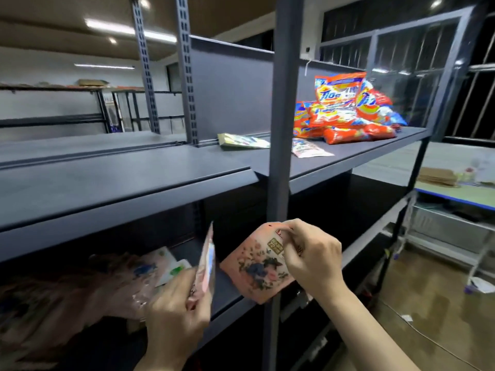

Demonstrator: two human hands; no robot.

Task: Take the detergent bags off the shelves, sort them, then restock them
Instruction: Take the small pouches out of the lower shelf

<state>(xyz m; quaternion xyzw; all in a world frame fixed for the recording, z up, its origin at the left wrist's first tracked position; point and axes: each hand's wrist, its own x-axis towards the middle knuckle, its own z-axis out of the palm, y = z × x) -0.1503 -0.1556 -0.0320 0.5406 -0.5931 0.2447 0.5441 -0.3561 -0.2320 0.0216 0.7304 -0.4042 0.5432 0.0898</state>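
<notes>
Head view: pink floral bag [258, 266] pinched at top edge by right hand [312, 261] before lower shelf [227, 295], second pink bag [207, 263] edge-on, gripped in left hand [176, 303]; orange bags [348, 111] heaped on upper shelf [134, 178].

I see dark grey shelves [128, 180], orange-red detergent bags [345, 111] with blue lettering, and a pink, flower-patterned bag [254, 266].

- upper shelf [120, 180]: left part bare, open from front; orange bag heap [348, 111] fills right end
- upright post [280, 124] splits the front
- lower shelf: pink bag pile [67, 290] crowds left; gap between pile & post
</notes>
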